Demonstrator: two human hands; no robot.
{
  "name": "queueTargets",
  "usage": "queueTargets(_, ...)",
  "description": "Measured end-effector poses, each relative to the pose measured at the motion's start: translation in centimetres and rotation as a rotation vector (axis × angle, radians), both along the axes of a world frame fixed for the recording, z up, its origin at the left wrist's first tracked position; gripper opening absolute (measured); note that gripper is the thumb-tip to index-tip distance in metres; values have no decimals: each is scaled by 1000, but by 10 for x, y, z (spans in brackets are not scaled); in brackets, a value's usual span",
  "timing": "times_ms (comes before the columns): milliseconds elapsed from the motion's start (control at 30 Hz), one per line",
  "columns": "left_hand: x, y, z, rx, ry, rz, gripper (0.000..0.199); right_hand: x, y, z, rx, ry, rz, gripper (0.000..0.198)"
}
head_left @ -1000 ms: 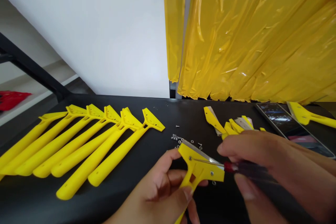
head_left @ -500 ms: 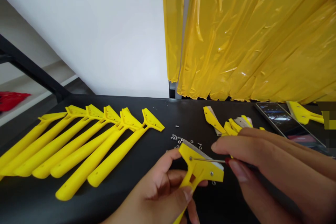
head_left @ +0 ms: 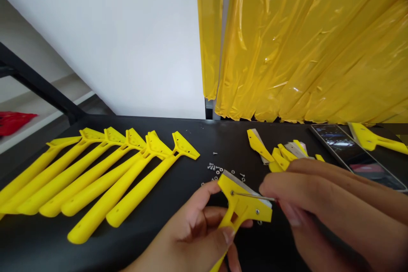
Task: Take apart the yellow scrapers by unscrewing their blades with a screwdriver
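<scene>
My left hand [head_left: 197, 229] is wrapped round the handle of a yellow scraper [head_left: 244, 204], tilted with its head up and a grey blade along the far edge. Two screws show in the head, one at the left and one at the right. My right hand [head_left: 331, 204] pinches a thin screwdriver [head_left: 255, 196], its handle mostly hidden by the fingers. The shaft lies across the scraper head and its tip meets the left screw. Just behind the scraper, small screws and nuts [head_left: 213, 166] lie scattered on the black table.
Several yellow scraper handles [head_left: 146, 187] lie in a row at the left. Yellow head plates and blades [head_left: 280, 157] are piled behind my right hand. Farther right lie a phone [head_left: 344, 148] and another scraper [head_left: 366, 137]. Yellow plastic sheeting [head_left: 302, 51] hangs behind the table.
My right hand has shifted and its fingers now cover more of the screwdriver's red handle. The tip stays at the left screw; my left hand and the scraper have barely moved.
</scene>
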State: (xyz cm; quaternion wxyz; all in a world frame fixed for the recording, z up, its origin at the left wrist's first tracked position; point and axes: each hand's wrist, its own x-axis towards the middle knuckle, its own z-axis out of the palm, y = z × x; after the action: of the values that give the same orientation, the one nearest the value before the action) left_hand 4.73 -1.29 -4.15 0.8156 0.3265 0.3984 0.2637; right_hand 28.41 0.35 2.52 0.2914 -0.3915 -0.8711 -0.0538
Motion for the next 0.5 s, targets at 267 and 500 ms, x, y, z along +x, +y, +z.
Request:
queueTargets(267, 0, 1, 3, 26, 13, 8, 58, 6, 5, 4, 66, -50, -7, 33)
queueTargets(500, 0, 3, 3, 54, 3, 29, 53, 5, 5, 3, 24, -14, 14, 20)
